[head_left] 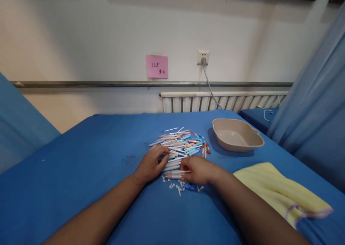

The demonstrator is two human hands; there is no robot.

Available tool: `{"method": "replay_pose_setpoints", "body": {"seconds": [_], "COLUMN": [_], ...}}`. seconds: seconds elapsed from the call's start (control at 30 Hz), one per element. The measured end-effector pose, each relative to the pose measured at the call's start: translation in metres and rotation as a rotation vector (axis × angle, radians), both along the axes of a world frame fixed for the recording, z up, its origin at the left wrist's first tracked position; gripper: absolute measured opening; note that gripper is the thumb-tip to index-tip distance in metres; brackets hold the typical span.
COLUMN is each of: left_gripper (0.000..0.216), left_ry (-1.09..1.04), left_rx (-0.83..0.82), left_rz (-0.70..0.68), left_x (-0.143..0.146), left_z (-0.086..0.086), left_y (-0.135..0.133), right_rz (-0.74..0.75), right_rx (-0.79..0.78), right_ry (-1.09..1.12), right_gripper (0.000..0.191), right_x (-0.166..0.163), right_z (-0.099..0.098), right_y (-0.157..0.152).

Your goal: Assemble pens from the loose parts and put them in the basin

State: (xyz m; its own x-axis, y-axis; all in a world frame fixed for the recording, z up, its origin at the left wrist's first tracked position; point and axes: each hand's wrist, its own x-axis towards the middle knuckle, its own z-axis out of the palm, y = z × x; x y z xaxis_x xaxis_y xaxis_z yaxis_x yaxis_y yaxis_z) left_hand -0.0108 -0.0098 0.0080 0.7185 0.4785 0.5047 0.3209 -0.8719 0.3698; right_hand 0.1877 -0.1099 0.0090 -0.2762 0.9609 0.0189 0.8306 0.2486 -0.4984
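Observation:
A heap of pen parts [185, 148] lies on the blue-covered surface, with pale barrels, thin white refills and orange and blue pieces mixed together. At its left edge rests my left hand [152, 163], fingers curved and thumb apart, with nothing visible held. My right hand [201, 169] is closed at the near side of the heap, its fingers on the ends of several clear pen barrels [174, 174] lying side by side. Just below them are scattered small white pen tips [179, 190] and blue clip-like pieces [189, 186]. My right fingertips are partly hidden.
A beige plastic basin [238, 144] stands to the right of the heap. Nearer me lies a crumpled yellow cloth [280, 191]. Behind the blue-covered bed [81, 173] are a metal rail [113, 84], a radiator [188, 103] and a plugged-in cord. Blue curtains hang at both sides.

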Motion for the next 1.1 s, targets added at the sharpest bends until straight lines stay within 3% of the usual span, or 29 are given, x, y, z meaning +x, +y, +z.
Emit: {"method": "replay_pose_setpoints", "body": {"seconds": [0.17,0.37,0.63,0.8,0.9,1.1], "left_gripper": [0.019,0.022,0.023,0.026,0.033,0.026], "left_ry": [-0.029,0.091,0.169,0.078,0.041,0.062], "left_rx": [-0.015,-0.047,-0.041,-0.066,-0.014,-0.075], "left_rz": [0.006,-0.106,-0.021,0.039,-0.01,0.052], "left_x": [-0.002,0.001,0.003,0.0,0.0,0.0], "left_z": [0.002,0.008,0.004,0.004,0.003,0.0], "left_y": [-0.003,-0.013,-0.008,-0.007,-0.008,-0.005], "right_rz": [-0.052,-0.127,-0.103,-0.137,-0.157,-0.134], "right_rx": [0.049,0.098,-0.05,0.009,0.029,0.076], "right_ry": [0.255,0.375,0.752,0.715,0.703,0.667], "right_gripper": [0.012,0.012,0.008,0.008,0.008,0.006], "right_x": [0.008,0.009,0.009,0.009,0.009,0.009], "right_z": [-0.018,-0.022,-0.03,-0.031,-0.032,-0.033], "right_y": [0.013,0.019,0.026,0.026,0.027,0.027]}}
